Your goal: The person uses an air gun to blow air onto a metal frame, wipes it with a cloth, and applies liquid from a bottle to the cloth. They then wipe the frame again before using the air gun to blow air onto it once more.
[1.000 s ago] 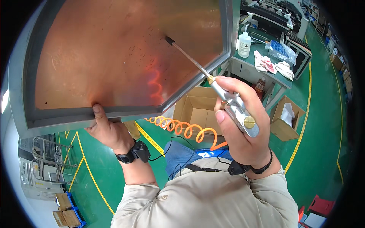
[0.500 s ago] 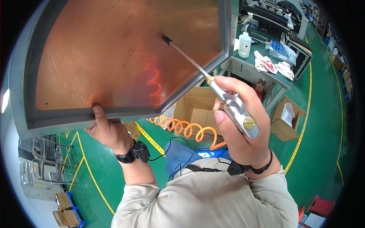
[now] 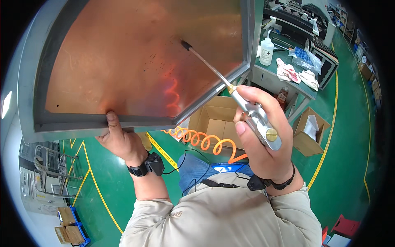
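My left hand [image 3: 121, 140] is closed on the lower edge of a metal-framed stencil [image 3: 135, 82], thumb on the near frame bar and fingers hidden beneath. The stencil is a shiny coppery sheet in a grey frame, tilted up before me, with small slots in its middle. In my right hand [image 3: 269, 127] is a silver air blow gun [image 3: 257, 117], gripped with the fingers wrapped round its body. Its long thin nozzle ends in a black tip close to the sheet near the slots; whether they touch I cannot tell. An orange coiled hose [image 3: 201, 139] runs below the gun.
An open cardboard box [image 3: 216, 123] stands on the floor beneath the stencil. At right, a green-topped bench [image 3: 263, 69] bears a white squeeze bottle [image 3: 266, 51], stained cloths [image 3: 288, 71] and a blue item in clear plastic [image 3: 305, 57]. A smaller carton [image 3: 308, 138] sits beside the bench.
The stencil has shifted slightly right and up, along with my left hand. The blow gun's black tip has moved a little to the right with it. Both grips are unchanged.
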A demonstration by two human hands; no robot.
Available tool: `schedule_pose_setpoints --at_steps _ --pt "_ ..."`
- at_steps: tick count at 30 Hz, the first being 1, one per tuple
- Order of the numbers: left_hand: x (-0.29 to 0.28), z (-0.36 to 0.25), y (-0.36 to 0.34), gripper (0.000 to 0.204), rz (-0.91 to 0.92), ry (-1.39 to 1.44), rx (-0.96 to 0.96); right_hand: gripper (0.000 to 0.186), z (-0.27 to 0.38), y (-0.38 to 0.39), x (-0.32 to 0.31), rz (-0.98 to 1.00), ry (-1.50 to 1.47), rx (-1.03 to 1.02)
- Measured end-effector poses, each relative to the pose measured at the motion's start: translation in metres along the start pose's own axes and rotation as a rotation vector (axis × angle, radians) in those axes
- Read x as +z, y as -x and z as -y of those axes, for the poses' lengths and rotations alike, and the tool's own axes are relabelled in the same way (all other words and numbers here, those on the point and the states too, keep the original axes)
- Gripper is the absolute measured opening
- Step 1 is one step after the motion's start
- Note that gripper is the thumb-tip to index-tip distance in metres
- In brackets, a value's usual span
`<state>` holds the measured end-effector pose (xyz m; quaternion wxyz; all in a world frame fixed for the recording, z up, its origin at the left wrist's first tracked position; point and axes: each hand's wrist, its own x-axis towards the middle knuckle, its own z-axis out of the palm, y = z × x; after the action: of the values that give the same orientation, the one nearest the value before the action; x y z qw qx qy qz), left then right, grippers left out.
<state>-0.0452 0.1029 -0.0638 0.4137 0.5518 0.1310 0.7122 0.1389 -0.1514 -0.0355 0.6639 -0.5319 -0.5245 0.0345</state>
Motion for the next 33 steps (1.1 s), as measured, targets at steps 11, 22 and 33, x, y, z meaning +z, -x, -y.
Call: schedule_pose_setpoints --at_steps 11,22,33 --pt "-0.006 0.003 0.001 0.036 0.006 -0.024 0.009 0.048 -0.002 -0.001 0.009 -0.031 0.016 0.017" --pt "-0.025 0.014 0.002 0.033 -0.033 -0.086 0.067 0.053 -0.003 0.001 0.036 0.258 0.054 -0.053" --pt "-0.032 0.019 0.002 0.036 -0.032 -0.120 0.050 0.046 -0.053 0.024 0.057 0.438 -0.002 -0.094"
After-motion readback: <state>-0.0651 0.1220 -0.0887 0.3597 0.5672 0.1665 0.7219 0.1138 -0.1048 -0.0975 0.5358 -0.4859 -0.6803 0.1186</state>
